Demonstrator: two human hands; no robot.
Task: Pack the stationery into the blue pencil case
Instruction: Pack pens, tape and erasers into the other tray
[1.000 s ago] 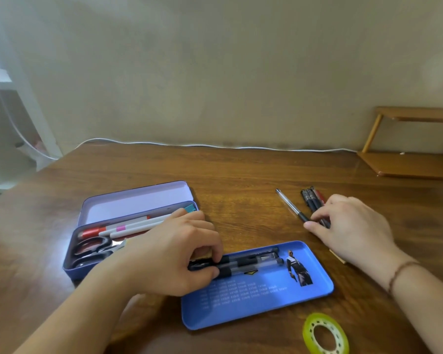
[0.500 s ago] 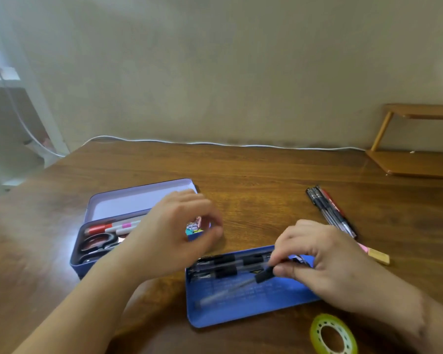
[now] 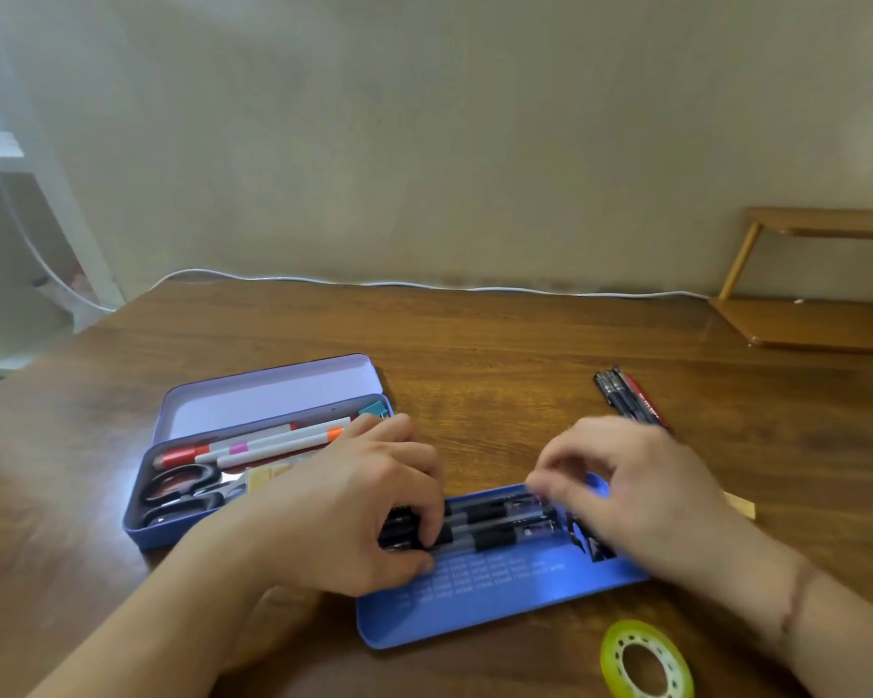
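The blue pencil case (image 3: 144, 534) lies open at the left, its lid (image 3: 268, 395) tilted back. Inside it are markers (image 3: 273, 443), black scissors (image 3: 182, 493) and yellow sticky notes. A blue tray (image 3: 495, 596) lies in front at the centre with three black pens (image 3: 495, 526) side by side in it. My left hand (image 3: 354, 506) grips the pens' left ends between thumb and fingers. My right hand (image 3: 631, 486) hovers curled over their right ends, its fingertips blurred at the top pen. Several loose pens (image 3: 631, 403) lie behind the right hand.
A yellow-green tape roll (image 3: 646, 659) lies at the front right. A small pale piece (image 3: 741, 507) pokes out beside my right wrist. A wooden shelf (image 3: 817, 319) stands at the back right, and a white cable (image 3: 424, 285) runs along the wall.
My right hand took one pen from the loose group and laid it in the tray as the third. My left hand came back down onto the pens' left ends.
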